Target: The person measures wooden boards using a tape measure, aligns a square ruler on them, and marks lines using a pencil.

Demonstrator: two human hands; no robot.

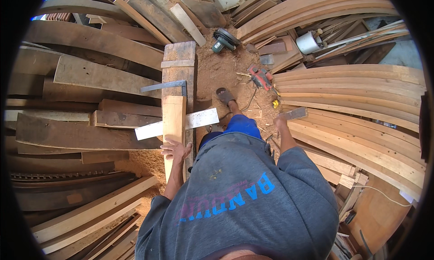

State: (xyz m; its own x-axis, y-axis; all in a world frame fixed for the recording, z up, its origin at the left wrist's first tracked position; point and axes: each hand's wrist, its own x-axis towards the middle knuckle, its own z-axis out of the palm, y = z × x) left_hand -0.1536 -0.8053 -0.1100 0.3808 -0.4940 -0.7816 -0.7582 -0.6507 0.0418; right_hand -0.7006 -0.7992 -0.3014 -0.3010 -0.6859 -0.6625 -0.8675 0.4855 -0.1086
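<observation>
A pale wooden plank (pixel 174 113) lies lengthwise on a worn, dark bench board (pixel 178 54) to the left of my legs. My left hand (pixel 175 149) rests on its near part with the fingers spread. Beneath the plank, a white flat strip (pixel 202 119) crosses at a slant and sticks out on both sides. A metal square (pixel 163 86) lies at the plank's far end. Out to the right, my right hand (pixel 280 122) grips a flat, dark brown piece (pixel 296 113), held beside the stacked timber; its exact kind is unclear.
A green circular saw (pixel 221 42) and a red power tool (pixel 261 77) with a cable sit on the sawdust-covered ground ahead. Stacked light timbers (pixel 352 86) line the right side. Darker boards (pixel 104 74) fill the left. A white can (pixel 307 43) stands far right.
</observation>
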